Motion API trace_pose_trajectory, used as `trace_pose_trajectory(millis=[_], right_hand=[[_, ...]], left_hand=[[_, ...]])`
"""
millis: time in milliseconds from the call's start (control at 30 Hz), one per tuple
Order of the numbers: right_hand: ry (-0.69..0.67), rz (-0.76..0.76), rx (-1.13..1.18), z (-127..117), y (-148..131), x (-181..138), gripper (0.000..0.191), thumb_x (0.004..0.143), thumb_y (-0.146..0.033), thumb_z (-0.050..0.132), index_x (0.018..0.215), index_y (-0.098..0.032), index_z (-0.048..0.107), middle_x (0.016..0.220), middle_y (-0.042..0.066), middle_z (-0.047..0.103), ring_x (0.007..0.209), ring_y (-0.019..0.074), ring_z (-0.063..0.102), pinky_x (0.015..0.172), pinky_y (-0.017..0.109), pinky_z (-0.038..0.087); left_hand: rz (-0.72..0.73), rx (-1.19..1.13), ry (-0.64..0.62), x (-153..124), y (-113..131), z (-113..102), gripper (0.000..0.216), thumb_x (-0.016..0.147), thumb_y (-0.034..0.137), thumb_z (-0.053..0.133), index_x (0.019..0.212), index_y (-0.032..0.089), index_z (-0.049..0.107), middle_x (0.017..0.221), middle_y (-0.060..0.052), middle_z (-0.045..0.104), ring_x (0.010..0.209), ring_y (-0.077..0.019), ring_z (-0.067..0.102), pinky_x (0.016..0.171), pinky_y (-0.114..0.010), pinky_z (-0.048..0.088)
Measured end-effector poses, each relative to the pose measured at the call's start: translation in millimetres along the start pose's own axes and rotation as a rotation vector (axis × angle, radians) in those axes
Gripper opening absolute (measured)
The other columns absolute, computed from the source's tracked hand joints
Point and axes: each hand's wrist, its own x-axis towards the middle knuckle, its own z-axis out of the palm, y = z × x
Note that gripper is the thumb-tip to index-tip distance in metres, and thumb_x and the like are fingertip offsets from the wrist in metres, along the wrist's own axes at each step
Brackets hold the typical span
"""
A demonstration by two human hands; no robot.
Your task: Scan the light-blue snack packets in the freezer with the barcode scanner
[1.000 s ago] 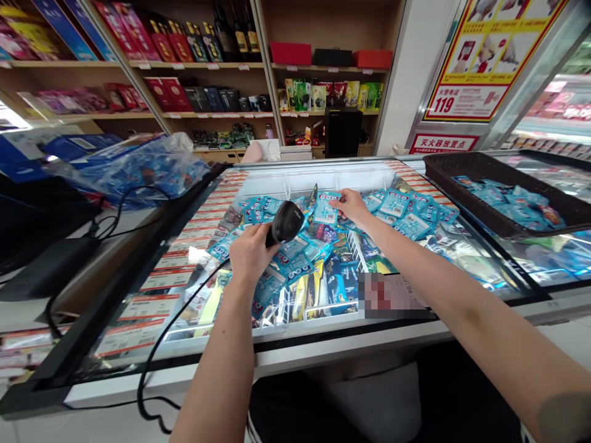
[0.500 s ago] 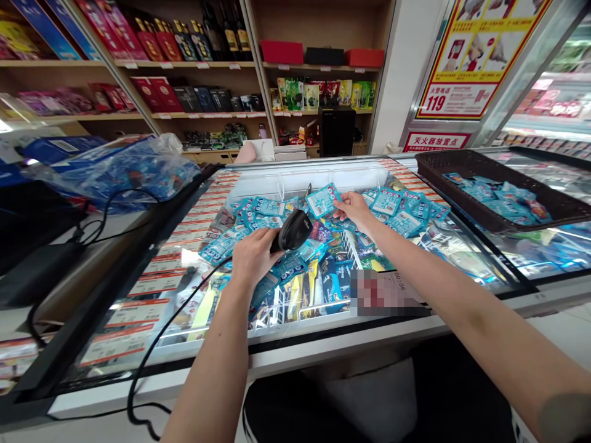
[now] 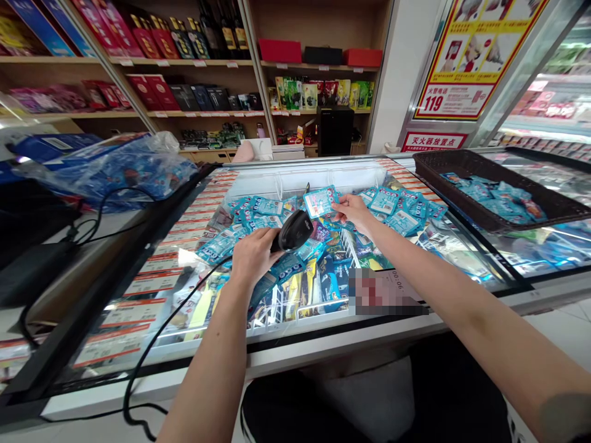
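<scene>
My left hand point(image 3: 253, 253) is wrapped round the handle of a black corded barcode scanner point(image 3: 295, 230), its head turned toward the far side of the glass top. In my right hand point(image 3: 353, 212) a blue snack packet point(image 3: 319, 202) is pinched at its right edge, printed label facing up, just beyond the scanner head. Loose blue packets lie on the glass in two groups: one pile point(image 3: 221, 243) left of the scanner, another pile point(image 3: 401, 209) to the right of my right hand. Through the glass of the freezer point(image 3: 295, 352), colourful packages show underneath.
A brown basket point(image 3: 480, 172) with more blue packets stands on the right. At left lies a clear plastic bag point(image 3: 133, 166) of blue packages. The scanner's cable point(image 3: 157, 341) loops over the front edge. A phone-like screen point(image 3: 388, 289), partly blurred, rests near the front. Shelves stand behind.
The packet in my right hand has tilted slightly and shifted a little left, its label now lit with a reddish glow. My left hand and the scanner stay nearly still.
</scene>
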Motion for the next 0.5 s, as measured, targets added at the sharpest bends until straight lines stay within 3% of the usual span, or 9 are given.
trace_pose_trajectory(millis=[267, 500], right_hand=[[0.016, -0.012, -0.02, -2.8, -1.8, 0.0, 0.018, 0.084, -0.013, 0.064, 0.081, -0.02, 0.048, 0.047, -0.007, 0.056, 0.041, 0.0106, 0.058, 0.034, 0.018, 0.035], [0.137, -0.018, -0.073, -19.7, -2.7, -0.1, 0.019, 0.084, -0.014, 0.062, 0.09, -0.021, 0.045, 0.061, -0.003, 0.066, 0.042, 0.011, 0.057, 0.035, 0.02, 0.031]], left_hand=[[0.005, -0.002, 0.025, -0.5, -0.8, 0.1, 0.035, 0.083, 0.036, 0.061, 0.115, 0.022, 0.062, 0.102, -0.006, 0.07, 0.095, -0.0247, 0.066, 0.066, -0.031, 0.041], [-0.141, 0.026, 0.052, -2.9, -9.8, 2.3, 0.04, 0.08, 0.037, 0.065, 0.117, 0.022, 0.06, 0.106, -0.006, 0.069, 0.099, -0.0264, 0.064, 0.068, -0.032, 0.041]])
